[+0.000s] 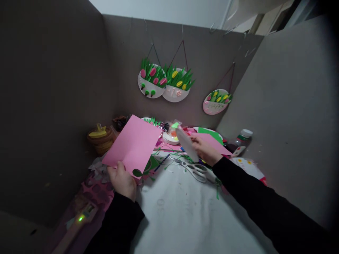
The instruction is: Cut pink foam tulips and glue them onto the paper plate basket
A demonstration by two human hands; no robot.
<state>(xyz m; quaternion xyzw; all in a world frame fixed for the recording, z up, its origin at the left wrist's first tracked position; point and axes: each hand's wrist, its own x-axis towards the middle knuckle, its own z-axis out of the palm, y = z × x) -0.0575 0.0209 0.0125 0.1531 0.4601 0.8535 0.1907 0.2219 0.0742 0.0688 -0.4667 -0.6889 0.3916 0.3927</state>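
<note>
My left hand (122, 181) is closed on the lower edge of a pink sheet of paper (135, 143), which it holds tilted up above the left side of the table. A dark green oval (137, 172) shows at the sheet's bottom corner. On the right, my right hand (205, 150) grips a white paper plate (186, 144), seen nearly edge-on. Its fingertips are partly hidden behind the plate. Below that hand lie white-handled scissors (197, 171), blades pointing left. Another pink sheet (212, 141) rests behind my right hand.
Three paper-plate baskets of paper tulips, one of them here (176, 86), hang on the grey back wall (116, 70). A bottle with a white cap (247, 133) stands at right, a brown pot (99, 137) at left. Green scraps litter the white table cover (180, 211). A glue gun (86, 213) glows green.
</note>
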